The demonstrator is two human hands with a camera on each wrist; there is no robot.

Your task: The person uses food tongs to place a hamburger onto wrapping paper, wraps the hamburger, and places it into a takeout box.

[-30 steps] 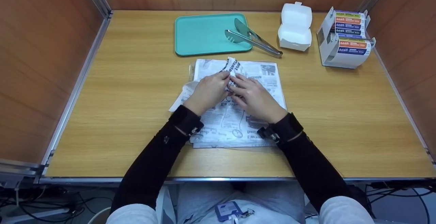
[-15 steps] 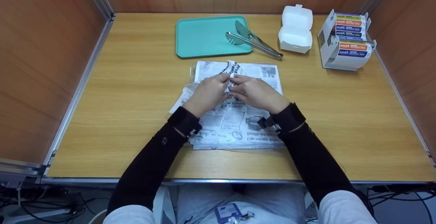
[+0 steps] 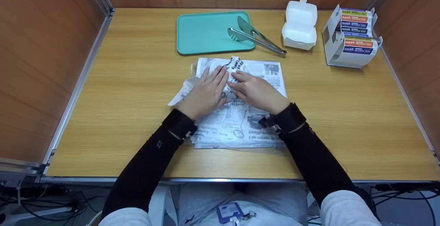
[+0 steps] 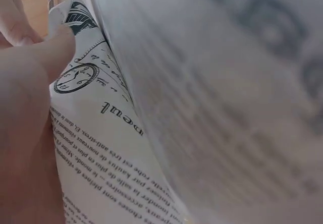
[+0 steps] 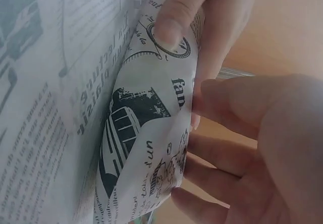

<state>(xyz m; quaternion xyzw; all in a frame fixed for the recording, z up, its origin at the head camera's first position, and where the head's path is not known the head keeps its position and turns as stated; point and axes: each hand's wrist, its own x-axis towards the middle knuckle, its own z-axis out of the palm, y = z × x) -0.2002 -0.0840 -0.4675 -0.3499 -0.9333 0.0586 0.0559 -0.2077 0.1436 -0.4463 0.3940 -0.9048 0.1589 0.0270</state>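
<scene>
on the table, straight left fingers and spread right fingers touch folded paper they partly hide.

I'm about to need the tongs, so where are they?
In the head view, the metal tongs lie right of centre, their tips over the right side of the teal tray and their joined end near the open white box.

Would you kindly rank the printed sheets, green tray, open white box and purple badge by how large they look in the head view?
1. Printed sheets, partly covered
2. Green tray
3. White box
4. Purple badge
</scene>
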